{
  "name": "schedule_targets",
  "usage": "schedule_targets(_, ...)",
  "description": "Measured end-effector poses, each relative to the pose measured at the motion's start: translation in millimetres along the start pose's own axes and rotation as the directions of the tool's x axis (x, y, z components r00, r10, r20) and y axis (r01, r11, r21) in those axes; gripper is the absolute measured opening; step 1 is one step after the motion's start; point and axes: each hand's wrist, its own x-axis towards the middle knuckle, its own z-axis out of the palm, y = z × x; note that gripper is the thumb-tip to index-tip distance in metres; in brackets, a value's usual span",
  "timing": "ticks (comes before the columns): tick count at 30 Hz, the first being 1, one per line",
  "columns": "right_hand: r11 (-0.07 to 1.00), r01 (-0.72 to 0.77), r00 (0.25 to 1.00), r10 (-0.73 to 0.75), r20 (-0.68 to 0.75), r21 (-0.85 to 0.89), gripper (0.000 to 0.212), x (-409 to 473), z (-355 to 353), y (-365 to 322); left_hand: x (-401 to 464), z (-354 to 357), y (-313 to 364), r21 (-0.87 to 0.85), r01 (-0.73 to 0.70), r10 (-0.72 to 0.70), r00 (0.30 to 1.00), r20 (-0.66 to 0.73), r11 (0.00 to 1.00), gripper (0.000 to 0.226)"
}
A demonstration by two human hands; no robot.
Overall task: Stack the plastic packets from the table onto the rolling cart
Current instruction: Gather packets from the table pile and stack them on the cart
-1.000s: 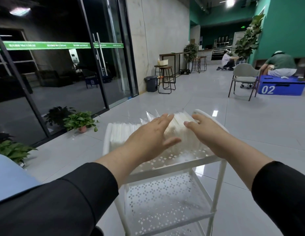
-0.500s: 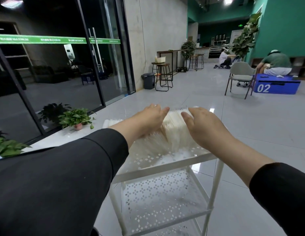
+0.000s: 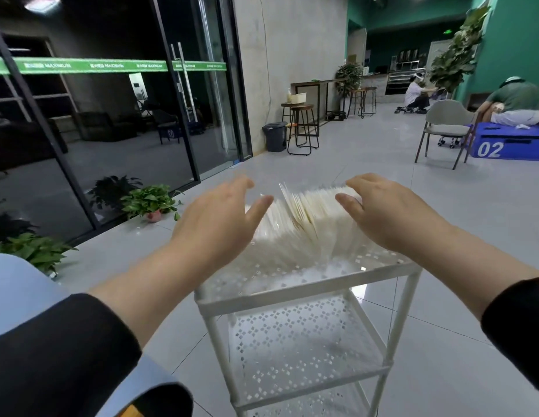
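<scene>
A white cart (image 3: 307, 293) with perforated metal shelves is seen from above, standing on a glossy grey tiled floor (image 3: 367, 188). On its top shelf a row of thin white packets (image 3: 310, 224) in clear plastic is stood on edge, packed close together and leaning slightly; the tops are fanned near the middle of the row. The lower shelves that can be seen hold nothing.

Two bare hands are stretched out over the top shelf, black sleeves (image 3: 60, 353) drawn back on the forearms. The left hand (image 3: 220, 224) is held at the left end of the row, fingers straight and spread, thumb apart, nothing held; whether its palm touches the packets cannot be told. The right hand (image 3: 385, 212) is laid against the right end of the row, fingers straight and relaxed, with the thumb resting on the tops of the packets; nothing is gripped.

A pale blue table edge (image 3: 18, 293) is seen at the lower left, with potted plants (image 3: 151, 203) on the floor beyond it, in front of dark glass doors (image 3: 117, 109). Further back, bar stools (image 3: 301, 127) and a grey bin (image 3: 275, 136) are placed by a concrete wall. On the right a grey chair (image 3: 446, 124) and a blue box (image 3: 509, 145) marked 02 are seen, with a person bent over the box and another person crouched in the distance.
</scene>
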Motion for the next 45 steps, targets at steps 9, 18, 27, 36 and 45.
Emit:
schedule_targets(9, 0.996, -0.046, 0.998, 0.043, -0.034, -0.072, 0.027, 9, -16, 7, -26, 10, -11, 0.318, -0.165, 0.101, 0.973, 0.21, 0.934, 0.095)
schedule_targets(18, 0.967, -0.174, 0.985, 0.174, 0.015, 0.186, 0.038, 12, -31, 44, -22, 10, 3, 0.344, -0.181, 0.131, 0.978, 0.164, 0.922, 0.089)
schedule_targets(27, 0.972, -0.108, 0.931, 0.025, 0.364, 0.209, 0.086, -17, -39, 71, -14, 38, 55, 0.13, -0.252, 0.244, 0.967, 0.075, 0.959, 0.085)
schedule_targets(36, 0.973, -0.065, 0.997, 0.072, 0.026, -0.222, 0.041, -17, -13, 60, 23, 64, 68, 0.046, -0.16, 0.147, 0.966, 0.213, 0.986, 0.107)
schedule_targets(45, 0.994, 0.092, 0.979, -0.099, -0.179, -0.051, 0.06, -20, -17, 39, 24, 24, 37, -0.067, 0.01, -0.015, 0.998, -0.064, 0.998, 0.04)
